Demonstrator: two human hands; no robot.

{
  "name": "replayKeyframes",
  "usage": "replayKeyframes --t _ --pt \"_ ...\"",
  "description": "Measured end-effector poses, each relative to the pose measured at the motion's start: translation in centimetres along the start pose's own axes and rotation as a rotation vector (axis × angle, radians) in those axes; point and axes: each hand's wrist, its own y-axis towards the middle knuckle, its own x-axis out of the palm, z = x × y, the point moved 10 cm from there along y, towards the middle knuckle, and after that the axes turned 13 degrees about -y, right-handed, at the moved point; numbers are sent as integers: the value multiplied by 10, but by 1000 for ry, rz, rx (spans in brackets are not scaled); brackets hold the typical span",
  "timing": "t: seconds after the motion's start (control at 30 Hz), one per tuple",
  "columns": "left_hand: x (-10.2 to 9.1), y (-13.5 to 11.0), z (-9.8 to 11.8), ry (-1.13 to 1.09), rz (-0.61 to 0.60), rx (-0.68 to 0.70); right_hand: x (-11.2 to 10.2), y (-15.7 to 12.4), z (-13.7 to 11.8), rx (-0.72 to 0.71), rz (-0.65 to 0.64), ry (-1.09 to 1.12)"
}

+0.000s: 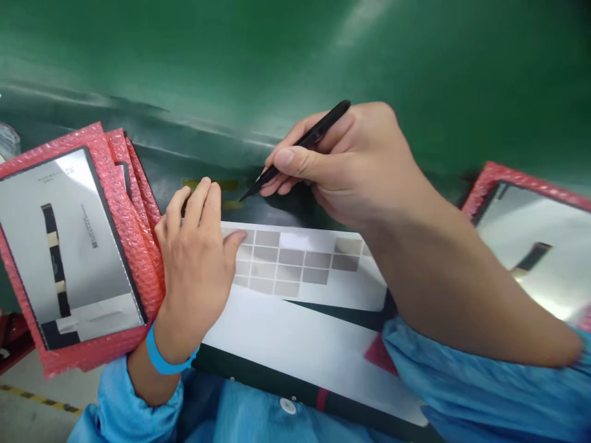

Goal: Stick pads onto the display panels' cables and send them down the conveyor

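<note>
My right hand (351,163) pinches black tweezers (295,147), tips pointing down-left toward the green mat just beyond a white sheet (318,289) that carries several grey rectangular stickers (295,261). My left hand (196,264) lies flat on the left end of that sheet, fingers together and stretched out, thumb resting on the stickers. A blue band circles the left wrist. Both arms wear light blue sleeves.
A silver panel (69,246) lies on a stack of red bubble-wrap bags (133,203) at the left. Another silver panel on red wrap (530,246) sits at the right. A green mat (231,74) covers the bench beyond. The bench's near edge runs below the sheet.
</note>
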Motion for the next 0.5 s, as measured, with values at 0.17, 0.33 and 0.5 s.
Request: replayKeyframes --t 0.17,0.33,0.5 --pt "-6 5 -2 -22 48 70 -53 -44 -15 -58 147 121" --pt "-23 10 11 -132 154 268 -152 -150 8 -27 406 162" --pt "-20 -34 88 -171 201 529 -212 -251 71 121 617 143"
